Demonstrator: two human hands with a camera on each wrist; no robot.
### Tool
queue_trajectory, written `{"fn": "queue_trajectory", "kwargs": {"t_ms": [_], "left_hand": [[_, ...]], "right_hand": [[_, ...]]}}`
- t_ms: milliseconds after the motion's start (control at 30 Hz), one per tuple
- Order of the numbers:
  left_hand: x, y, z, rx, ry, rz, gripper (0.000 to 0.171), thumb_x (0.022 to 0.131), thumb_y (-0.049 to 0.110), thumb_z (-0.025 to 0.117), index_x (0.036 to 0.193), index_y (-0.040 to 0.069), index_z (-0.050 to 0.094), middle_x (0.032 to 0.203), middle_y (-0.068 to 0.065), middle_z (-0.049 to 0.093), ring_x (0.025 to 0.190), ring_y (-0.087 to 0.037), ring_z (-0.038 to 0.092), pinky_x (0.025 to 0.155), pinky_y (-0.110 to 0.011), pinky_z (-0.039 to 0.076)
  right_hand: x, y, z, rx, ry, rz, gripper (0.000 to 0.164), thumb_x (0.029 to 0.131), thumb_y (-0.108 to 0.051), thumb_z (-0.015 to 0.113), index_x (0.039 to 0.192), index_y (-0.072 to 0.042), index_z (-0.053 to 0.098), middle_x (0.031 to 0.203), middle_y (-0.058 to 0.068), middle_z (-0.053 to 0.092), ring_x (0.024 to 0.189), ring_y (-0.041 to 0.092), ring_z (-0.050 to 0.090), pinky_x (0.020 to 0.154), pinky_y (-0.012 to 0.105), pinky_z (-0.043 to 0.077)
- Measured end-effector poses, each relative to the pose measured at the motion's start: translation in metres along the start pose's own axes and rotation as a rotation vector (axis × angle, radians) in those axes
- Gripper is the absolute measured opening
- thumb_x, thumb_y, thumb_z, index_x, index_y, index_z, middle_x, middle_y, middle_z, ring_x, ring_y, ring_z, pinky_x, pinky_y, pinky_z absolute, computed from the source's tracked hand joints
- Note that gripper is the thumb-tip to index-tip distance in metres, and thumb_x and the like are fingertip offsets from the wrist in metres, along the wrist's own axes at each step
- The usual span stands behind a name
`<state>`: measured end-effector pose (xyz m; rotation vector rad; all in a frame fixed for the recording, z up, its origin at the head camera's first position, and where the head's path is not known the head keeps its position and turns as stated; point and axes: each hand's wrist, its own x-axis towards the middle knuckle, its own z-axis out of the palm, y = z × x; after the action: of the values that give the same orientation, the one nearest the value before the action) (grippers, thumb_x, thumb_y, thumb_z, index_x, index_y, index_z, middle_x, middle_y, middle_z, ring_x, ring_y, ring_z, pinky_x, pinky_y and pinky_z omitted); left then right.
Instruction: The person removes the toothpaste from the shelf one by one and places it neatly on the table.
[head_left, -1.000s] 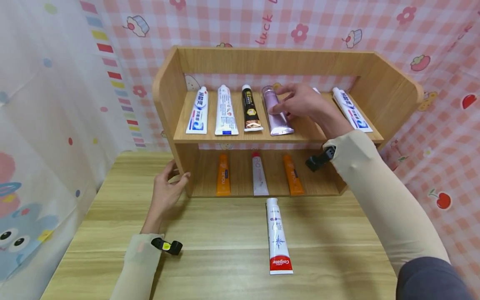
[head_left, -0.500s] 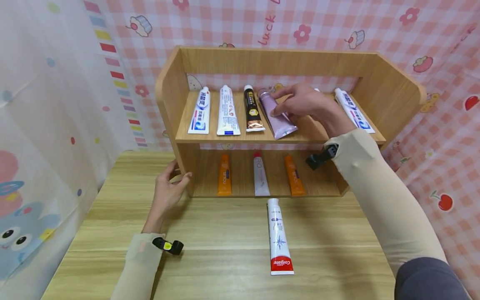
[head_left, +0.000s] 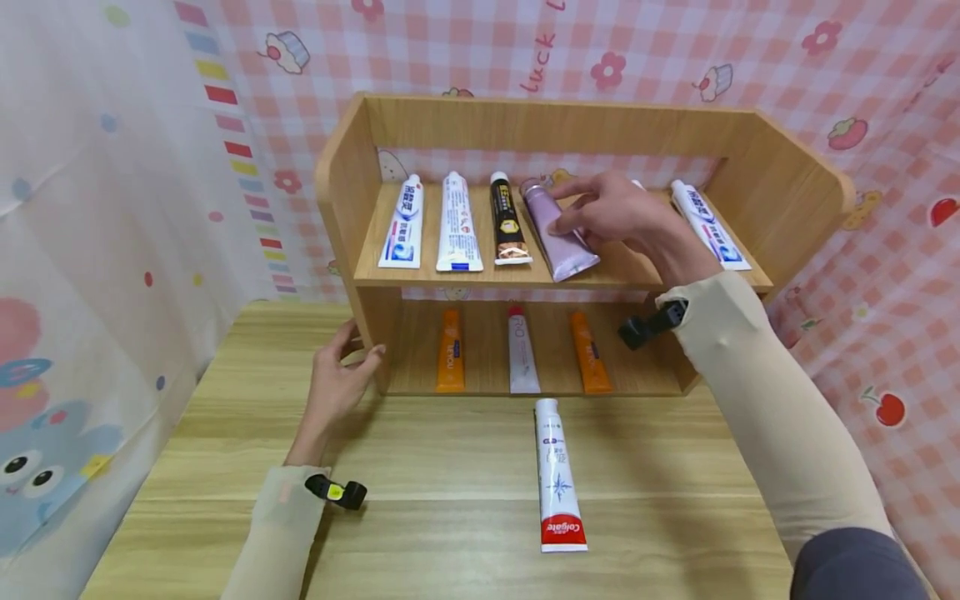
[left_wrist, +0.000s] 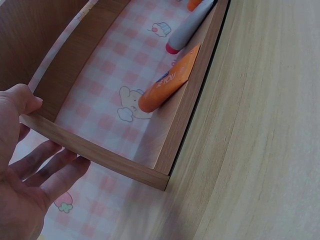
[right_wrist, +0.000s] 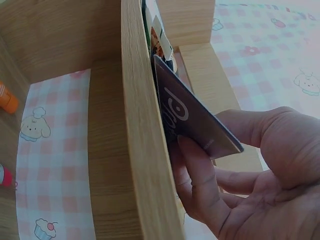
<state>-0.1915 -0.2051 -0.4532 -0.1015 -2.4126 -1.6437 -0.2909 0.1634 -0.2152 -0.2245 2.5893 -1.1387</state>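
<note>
My right hand (head_left: 622, 212) pinches a mauve squeeze tube (head_left: 557, 229) on the upper level of a wooden two-tier shelf (head_left: 525, 283). The tube lies slanted, its flat crimped end at the shelf's front edge. In the right wrist view, thumb and fingers hold the sides of the tube (right_wrist: 187, 115), which bears white lettering. Immediately left of it lies a black toothpaste tube (head_left: 508, 223). Low on the shelf's left side, my left hand (head_left: 341, 379) grips the side panel (left_wrist: 95, 147), thumb on one face and fingers on the other.
White toothpaste tubes (head_left: 457, 225) flank the upper row, one partly hidden behind my right hand. Below lie two orange tubes (head_left: 451, 354) and a silvery tube with red cap (head_left: 522, 354). A Colgate tube (head_left: 558, 483) lies on the table in front.
The mauve tube has turned slightly, its crimped end shifting forward and right toward the shelf edge under my right hand. My left hand keeps its grip on the panel.
</note>
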Motion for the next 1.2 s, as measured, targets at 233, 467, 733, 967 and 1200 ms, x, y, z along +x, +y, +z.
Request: {"fn": "queue_trajectory", "kwargs": {"t_ms": [233, 467, 733, 967, 1200], "left_hand": [[0.002, -0.003, 0.001, -0.008, -0.005, 0.017, 0.058, 0.099, 0.021, 0.067, 0.153, 0.017, 0.048, 0.141, -0.016, 0.058, 0.124, -0.033, 0.060, 0.097, -0.049, 0.059], [0.003, -0.003, 0.001, -0.019, -0.008, 0.020, 0.057, 0.098, 0.020, 0.067, 0.152, 0.017, 0.049, 0.141, -0.016, 0.059, 0.124, -0.033, 0.061, 0.097, -0.048, 0.059], [0.003, -0.004, 0.001, -0.030, -0.014, 0.009, 0.057, 0.098, 0.020, 0.067, 0.152, 0.016, 0.048, 0.142, -0.017, 0.058, 0.125, -0.034, 0.059, 0.098, -0.050, 0.059], [0.002, -0.003, 0.001, -0.019, -0.010, 0.008, 0.057, 0.098, 0.019, 0.067, 0.152, 0.016, 0.047, 0.142, -0.017, 0.058, 0.125, -0.034, 0.059, 0.097, -0.049, 0.059], [0.003, -0.003, 0.003, -0.009, 0.009, 0.019, 0.056, 0.098, 0.020, 0.067, 0.151, 0.014, 0.050, 0.138, -0.017, 0.060, 0.121, -0.032, 0.062, 0.093, -0.038, 0.062]], "right_hand": [[-0.006, 0.007, 0.001, 0.073, 0.049, 0.007, 0.059, 0.095, -0.018, 0.072, 0.151, -0.019, 0.052, 0.127, 0.014, 0.060, 0.094, 0.018, 0.059, 0.070, 0.023, 0.054], [-0.009, 0.008, 0.005, 0.114, 0.085, 0.009, 0.061, 0.092, -0.019, 0.076, 0.149, -0.022, 0.053, 0.126, 0.012, 0.063, 0.092, 0.018, 0.061, 0.067, 0.023, 0.056], [-0.015, 0.011, 0.008, 0.189, 0.108, 0.009, 0.067, 0.090, -0.023, 0.079, 0.151, -0.024, 0.051, 0.127, 0.009, 0.062, 0.093, 0.016, 0.062, 0.067, 0.023, 0.057], [-0.024, 0.016, 0.009, 0.256, 0.115, 0.006, 0.069, 0.092, -0.024, 0.077, 0.153, -0.028, 0.046, 0.133, 0.009, 0.058, 0.100, 0.021, 0.062, 0.072, 0.026, 0.062], [-0.032, 0.023, 0.014, 0.281, 0.173, -0.053, 0.068, 0.092, -0.019, 0.076, 0.153, -0.027, 0.047, 0.127, 0.009, 0.059, 0.099, 0.023, 0.062, 0.069, 0.026, 0.062]]}}
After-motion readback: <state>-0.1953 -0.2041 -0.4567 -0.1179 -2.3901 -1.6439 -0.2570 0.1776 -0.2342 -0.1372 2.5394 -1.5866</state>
